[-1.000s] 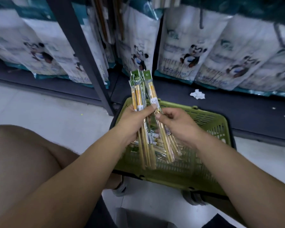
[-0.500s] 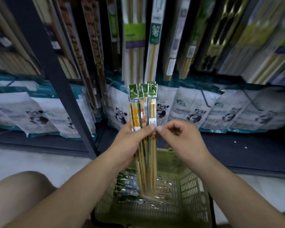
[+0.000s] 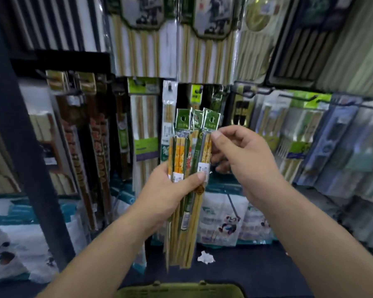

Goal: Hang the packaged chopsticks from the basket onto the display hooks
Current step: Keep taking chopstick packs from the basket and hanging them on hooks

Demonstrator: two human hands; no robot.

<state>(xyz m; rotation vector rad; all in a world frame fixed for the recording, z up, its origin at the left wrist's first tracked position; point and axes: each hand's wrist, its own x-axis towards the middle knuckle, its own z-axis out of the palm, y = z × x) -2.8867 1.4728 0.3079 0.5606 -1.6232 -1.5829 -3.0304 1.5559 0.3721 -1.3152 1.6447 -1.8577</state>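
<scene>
Head view: I have lifted the bundle of clear-wrapped bamboo chopsticks with green header cards (image 3: 190,147) from the green plastic basket (image 3: 181,290), now at the bottom edge, to mid-frame before the black wire display hooks (image 3: 299,98). My left hand (image 3: 170,190) grips the bundle, and my right hand (image 3: 243,155) pinches the rightmost pack (image 3: 211,123), probably the first to hang.

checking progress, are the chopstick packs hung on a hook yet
Not hung: left hand grips the chopstick packs upright, header holes empty; right hand pinches one.
</scene>
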